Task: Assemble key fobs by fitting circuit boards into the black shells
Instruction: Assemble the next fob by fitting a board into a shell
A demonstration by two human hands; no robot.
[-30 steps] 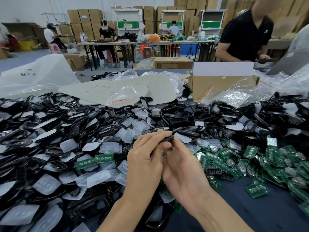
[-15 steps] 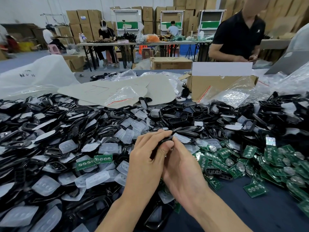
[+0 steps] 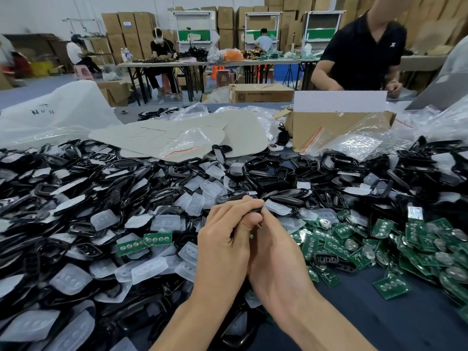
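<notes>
left hand and right hand pressed together, both pinching one black shell by its rim, over the heap; its inside hidden. judged light, stiff, slick, thin-walled: grip edges, press evenly. loose boards just right, spare shells left

Black shells are reading as glossy plastic. Button pads are looking frosted, translucent. Circuit boards are showing glossy green faces with shiny metal discs. Cardboard box is looking matt brown; bags are glinting clear, crinkled.
</notes>
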